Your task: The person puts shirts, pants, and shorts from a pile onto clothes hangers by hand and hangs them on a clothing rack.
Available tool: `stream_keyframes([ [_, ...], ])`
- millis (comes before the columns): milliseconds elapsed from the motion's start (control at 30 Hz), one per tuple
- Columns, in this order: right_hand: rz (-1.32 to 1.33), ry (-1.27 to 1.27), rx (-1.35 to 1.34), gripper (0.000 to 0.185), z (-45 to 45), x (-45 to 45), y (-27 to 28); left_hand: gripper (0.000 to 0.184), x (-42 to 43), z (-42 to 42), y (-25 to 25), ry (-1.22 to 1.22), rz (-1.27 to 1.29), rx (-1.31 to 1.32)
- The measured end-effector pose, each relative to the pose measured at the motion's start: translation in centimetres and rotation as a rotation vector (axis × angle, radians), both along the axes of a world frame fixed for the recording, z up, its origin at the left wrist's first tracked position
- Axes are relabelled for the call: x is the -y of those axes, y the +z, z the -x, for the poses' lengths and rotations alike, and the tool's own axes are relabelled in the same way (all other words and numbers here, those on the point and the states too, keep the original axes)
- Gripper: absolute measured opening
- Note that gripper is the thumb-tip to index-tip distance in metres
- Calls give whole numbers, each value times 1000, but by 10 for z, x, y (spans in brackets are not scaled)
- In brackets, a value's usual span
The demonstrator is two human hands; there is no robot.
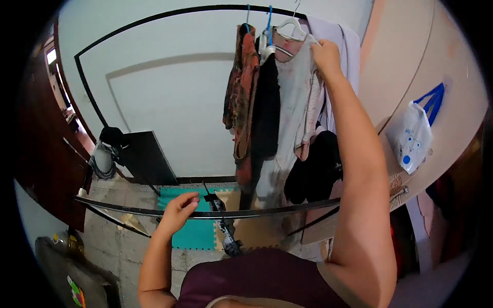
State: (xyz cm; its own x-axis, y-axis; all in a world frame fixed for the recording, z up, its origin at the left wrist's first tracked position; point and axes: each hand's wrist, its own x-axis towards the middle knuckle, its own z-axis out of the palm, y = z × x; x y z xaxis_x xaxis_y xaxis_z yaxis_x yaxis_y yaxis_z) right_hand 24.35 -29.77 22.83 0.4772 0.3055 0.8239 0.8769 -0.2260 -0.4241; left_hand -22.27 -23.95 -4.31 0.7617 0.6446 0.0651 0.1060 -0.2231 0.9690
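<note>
My right hand (326,55) is raised at the upper right, its fingers closed on the shoulder of a pale grey garment (292,92). That garment hangs on a white hanger (291,25) from the far rail. Beside it on the left are a black garment (267,108) and a brown-orange patterned garment (243,87). Low in the view, my left hand (179,209) is loosely curled with nothing visible in it, the thumb a little apart from the fingers. It is just above the near black rail (246,213); whether it touches the rail I cannot tell.
A lavender cloth (350,61) hangs at the right end of the far rail (169,16). A dark bundle (316,164) hangs below. At right, a white bag (412,136) with blue handles is against a pale panel. Teal floor mats (192,235) lie beneath; a dark board (149,156) leans left.
</note>
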Motion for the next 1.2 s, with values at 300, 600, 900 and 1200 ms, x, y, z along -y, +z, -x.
stream_keyframes([
  [300,169,-74,40,31,0,-33,-31,25,12,6,3,106,-415,9],
  [600,33,-144,280,50,28,-13,-67,32,38,44,-17,221,-823,37],
  [900,238,913,333,21,358,71,-146,27,200,298,-97,364,-635,-381],
  [1200,1107,1748,86,24,662,163,-373,26,442,482,-164,1121,-206,-527],
])
